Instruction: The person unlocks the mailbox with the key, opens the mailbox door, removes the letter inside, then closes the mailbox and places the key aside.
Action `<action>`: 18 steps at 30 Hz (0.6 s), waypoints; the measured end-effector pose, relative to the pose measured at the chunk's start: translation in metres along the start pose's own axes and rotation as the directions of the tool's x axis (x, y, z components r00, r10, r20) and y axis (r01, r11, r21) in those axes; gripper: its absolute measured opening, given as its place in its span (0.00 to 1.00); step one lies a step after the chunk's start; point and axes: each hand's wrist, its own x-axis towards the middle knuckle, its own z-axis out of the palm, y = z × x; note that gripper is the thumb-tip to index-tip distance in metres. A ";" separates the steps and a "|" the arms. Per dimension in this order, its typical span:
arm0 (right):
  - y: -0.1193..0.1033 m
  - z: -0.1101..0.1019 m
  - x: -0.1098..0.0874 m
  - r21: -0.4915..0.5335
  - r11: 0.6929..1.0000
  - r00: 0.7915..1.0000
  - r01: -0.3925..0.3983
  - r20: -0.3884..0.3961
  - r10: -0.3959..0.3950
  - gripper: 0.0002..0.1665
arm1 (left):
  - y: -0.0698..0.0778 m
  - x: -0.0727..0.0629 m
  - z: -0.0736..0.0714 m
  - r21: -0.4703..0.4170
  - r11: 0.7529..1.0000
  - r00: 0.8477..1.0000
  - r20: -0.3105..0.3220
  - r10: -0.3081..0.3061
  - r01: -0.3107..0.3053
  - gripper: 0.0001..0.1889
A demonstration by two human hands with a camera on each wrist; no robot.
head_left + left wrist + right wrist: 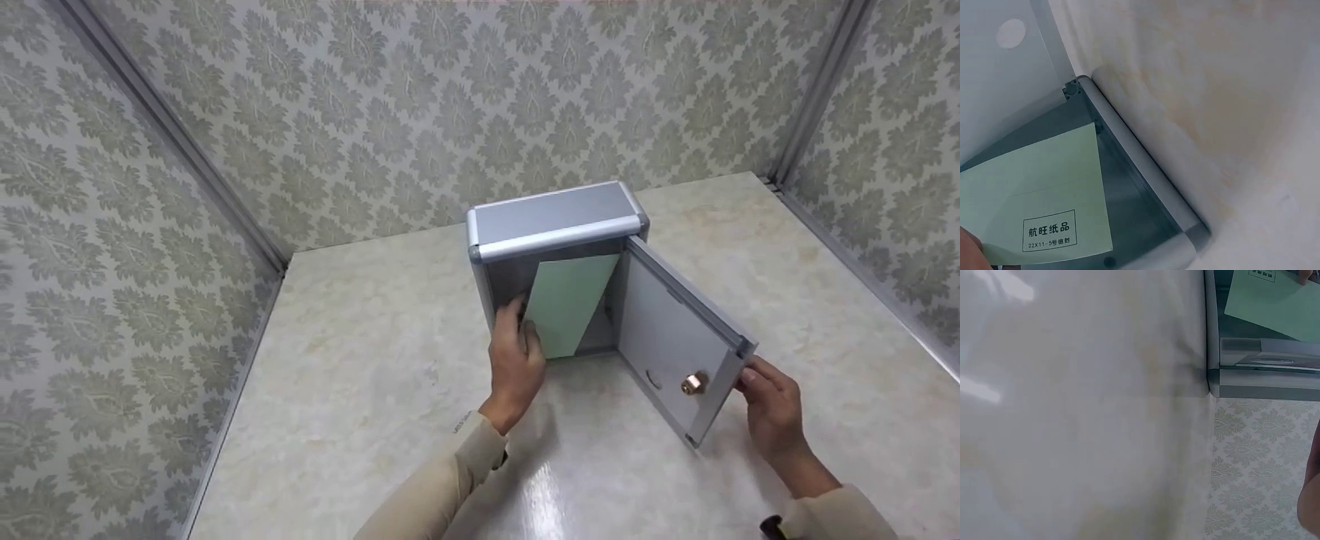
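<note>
At the box [559,210], pale-green envelope [573,304].

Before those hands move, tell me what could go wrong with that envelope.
The green envelope is tilted in the opening of the box, so a corner might catch there. The left hand grips it along one side only, so it could bend or slip. The right hand holds the free edge of the door; if the door swung shut early, it might pinch the left hand.
</note>
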 end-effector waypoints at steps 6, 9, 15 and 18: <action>0.001 -0.003 0.002 -0.028 1.000 0.999 0.007 -0.037 -0.008 0.22 | 0.001 -0.008 -0.018 -0.014 0.997 0.997 -0.003 0.079 -0.079 0.19; -0.001 -0.002 0.004 -0.107 0.994 0.995 -0.029 -0.101 0.018 0.22 | 0.001 -0.013 -0.029 -0.011 0.991 0.991 0.002 0.130 -0.130 0.19; -0.006 0.002 0.005 -0.238 0.965 0.976 -0.114 -0.208 0.064 0.20 | -0.002 -0.021 -0.052 0.063 0.972 0.974 0.004 0.226 -0.226 0.19; -0.005 0.005 0.007 -0.264 0.956 0.971 -0.129 -0.231 0.067 0.19 | -0.007 -0.027 -0.066 0.089 0.966 0.970 0.006 0.245 -0.244 0.18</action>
